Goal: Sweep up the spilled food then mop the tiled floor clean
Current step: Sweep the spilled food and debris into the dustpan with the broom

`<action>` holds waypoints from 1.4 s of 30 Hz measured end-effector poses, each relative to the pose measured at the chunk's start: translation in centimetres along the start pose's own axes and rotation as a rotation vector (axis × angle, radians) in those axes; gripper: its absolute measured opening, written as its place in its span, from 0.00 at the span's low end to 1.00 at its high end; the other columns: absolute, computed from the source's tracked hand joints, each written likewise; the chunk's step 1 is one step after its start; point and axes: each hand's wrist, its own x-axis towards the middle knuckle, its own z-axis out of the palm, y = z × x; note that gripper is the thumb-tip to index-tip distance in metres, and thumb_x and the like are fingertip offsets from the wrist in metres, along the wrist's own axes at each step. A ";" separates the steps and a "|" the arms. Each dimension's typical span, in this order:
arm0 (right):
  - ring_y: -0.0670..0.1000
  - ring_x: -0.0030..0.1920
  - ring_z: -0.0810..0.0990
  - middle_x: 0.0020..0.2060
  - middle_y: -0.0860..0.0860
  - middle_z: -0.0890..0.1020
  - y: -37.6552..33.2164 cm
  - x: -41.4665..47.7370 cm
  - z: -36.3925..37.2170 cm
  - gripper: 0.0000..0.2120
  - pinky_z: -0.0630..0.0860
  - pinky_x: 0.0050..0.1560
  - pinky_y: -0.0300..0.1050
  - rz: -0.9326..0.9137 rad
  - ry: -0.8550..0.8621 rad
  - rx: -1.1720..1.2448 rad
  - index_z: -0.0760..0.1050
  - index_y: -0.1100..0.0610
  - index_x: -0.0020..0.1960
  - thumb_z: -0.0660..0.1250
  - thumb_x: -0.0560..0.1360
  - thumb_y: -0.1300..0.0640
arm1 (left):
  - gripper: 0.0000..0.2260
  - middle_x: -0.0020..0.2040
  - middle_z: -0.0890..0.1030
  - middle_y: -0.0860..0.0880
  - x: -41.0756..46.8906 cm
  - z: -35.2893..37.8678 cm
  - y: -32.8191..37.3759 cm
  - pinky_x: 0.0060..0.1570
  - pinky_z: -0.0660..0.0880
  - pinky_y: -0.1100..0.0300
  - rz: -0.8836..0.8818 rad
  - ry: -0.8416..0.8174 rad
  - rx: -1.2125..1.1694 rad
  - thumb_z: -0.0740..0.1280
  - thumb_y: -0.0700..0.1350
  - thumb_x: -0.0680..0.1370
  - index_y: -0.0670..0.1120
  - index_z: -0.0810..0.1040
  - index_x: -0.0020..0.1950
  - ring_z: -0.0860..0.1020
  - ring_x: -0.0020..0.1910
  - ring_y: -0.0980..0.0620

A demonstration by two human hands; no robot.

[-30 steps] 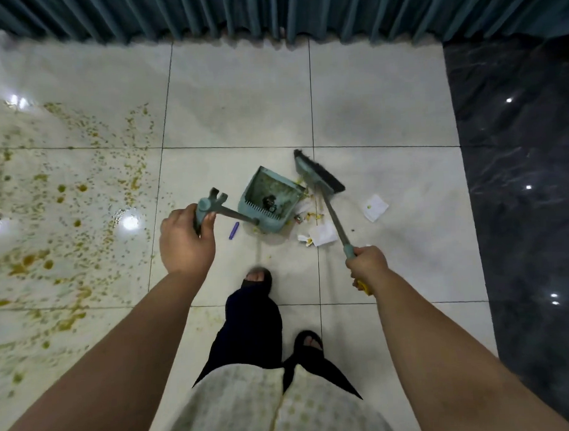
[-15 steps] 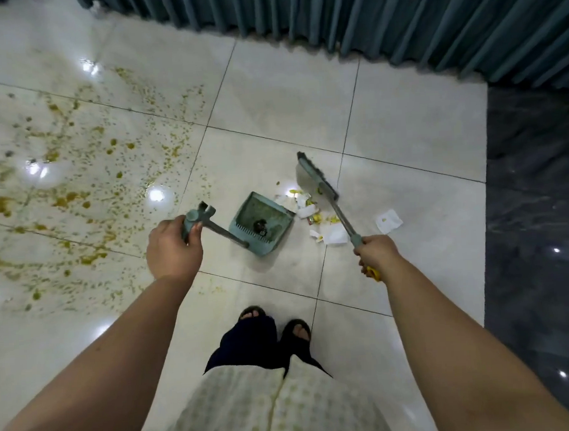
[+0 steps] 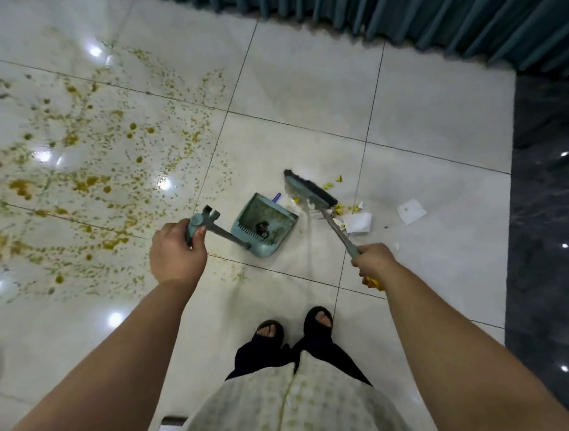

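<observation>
Presently: left hand (image 3: pixel 177 252) grips dustpan (image 3: pixel 264 224) handle, mouth facing broom (image 3: pixel 310 191); right hand (image 3: pixel 375 262) clamps broom shaft, mid-frame, to drive scraps (image 3: pixel 358 222) in.

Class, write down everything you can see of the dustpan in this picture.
The dustpan looks like pale teal plastic, a shallow tray with a row of comb teeth along its rear wall. A dark clump and smears lie inside. Its long grey handle slants up to the left hand, which grips the top. It sits on the tiled floor, mouth toward the broom head.
</observation>
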 end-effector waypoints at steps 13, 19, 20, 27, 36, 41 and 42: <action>0.55 0.29 0.76 0.44 0.61 0.77 -5.1 0.3 7.2 0.18 0.69 0.22 0.37 -0.046 0.037 -0.114 0.73 0.59 0.67 0.63 0.77 0.63 | 0.10 0.37 0.72 0.50 1.2 -3.2 -6.8 0.37 0.66 0.57 0.101 -0.039 -0.029 0.67 0.50 0.77 0.43 0.79 0.44 0.73 0.42 0.43; 0.56 0.31 0.75 0.42 0.60 0.77 -2.9 -3.2 8.8 0.19 0.75 0.31 0.44 -0.060 -0.040 -0.296 0.74 0.57 0.67 0.61 0.77 0.65 | 0.11 0.44 0.78 0.45 0.6 -3.6 -7.6 0.40 0.69 0.54 0.066 -0.059 -0.002 0.66 0.51 0.77 0.44 0.80 0.49 0.73 0.47 0.42; 0.56 0.31 0.75 0.41 0.60 0.77 -2.8 -3.8 8.3 0.18 0.76 0.32 0.45 -0.055 -0.035 -0.289 0.75 0.58 0.65 0.62 0.77 0.64 | 0.11 0.44 0.79 0.45 0.7 -3.6 -7.6 0.41 0.70 0.53 0.072 -0.072 -0.006 0.65 0.52 0.77 0.44 0.80 0.50 0.73 0.47 0.43; 0.54 0.28 0.71 0.34 0.58 0.75 -4.0 -6.4 4.7 0.16 0.69 0.27 0.41 0.002 0.069 0.056 0.76 0.58 0.64 0.64 0.77 0.64 | 0.11 0.43 0.78 0.46 2.3 -3.3 -5.5 0.40 0.71 0.54 0.105 -0.124 -0.057 0.65 0.53 0.77 0.46 0.80 0.49 0.74 0.46 0.43; 0.55 0.30 0.73 0.35 0.59 0.75 -3.7 -2.5 1.9 0.15 0.70 0.27 0.41 0.044 0.200 0.163 0.76 0.63 0.63 0.63 0.77 0.64 | 0.11 0.36 0.72 0.49 4.4 -1.7 -2.2 0.36 0.70 0.55 0.104 -0.142 -0.106 0.67 0.52 0.76 0.44 0.78 0.41 0.74 0.40 0.42; 0.55 0.28 0.74 0.34 0.59 0.75 -3.4 -0.2 0.4 0.15 0.72 0.31 0.44 0.074 0.207 0.217 0.75 0.64 0.63 0.63 0.77 0.65 | 0.13 0.35 0.70 0.50 3.9 -2.1 -3.0 0.33 0.68 0.56 0.119 -0.106 -0.087 0.67 0.53 0.76 0.45 0.77 0.40 0.73 0.38 0.43; 0.56 0.28 0.74 0.34 0.59 0.76 -3.4 0.4 0.3 0.14 0.73 0.33 0.46 0.075 0.205 0.225 0.76 0.64 0.62 0.63 0.77 0.64 | 0.12 0.35 0.70 0.50 3.7 -2.1 -3.0 0.33 0.67 0.56 0.115 -0.105 -0.081 0.67 0.53 0.76 0.45 0.77 0.40 0.73 0.38 0.43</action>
